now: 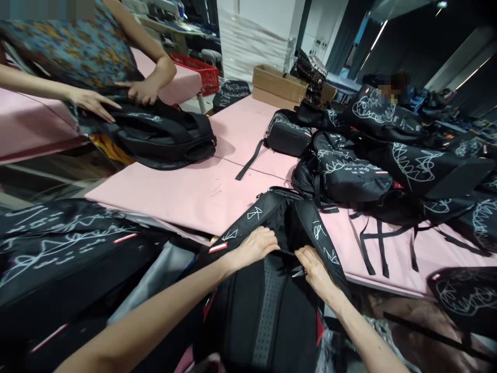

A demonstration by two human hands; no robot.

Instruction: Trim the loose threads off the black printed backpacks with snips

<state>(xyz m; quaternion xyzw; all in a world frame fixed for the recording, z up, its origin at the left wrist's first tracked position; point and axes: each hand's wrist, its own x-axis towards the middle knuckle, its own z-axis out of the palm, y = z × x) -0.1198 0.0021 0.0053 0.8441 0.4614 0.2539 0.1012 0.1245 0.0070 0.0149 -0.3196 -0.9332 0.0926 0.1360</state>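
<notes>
A black backpack [248,305] lies in front of me, its padded back panel facing up and its shoulder straps, marked with white scribbles, reaching over the pink table. My left hand [258,244] is closed on the fabric edge at the top of the back panel, between the straps. Close beside it, my right hand [315,269] pinches the same edge. Pointed metal blades, like those of thread snips [298,273], stick out from under my right fingers; their handles are hidden in the palm.
Across the pink table [186,199], a co-worker's hands [145,90] rest on another black bag [163,137]. Scribbled backpacks [345,168] pile up on the right, with more bags [58,248] at the left. A cardboard box [277,85] and a red crate [207,77] stand behind.
</notes>
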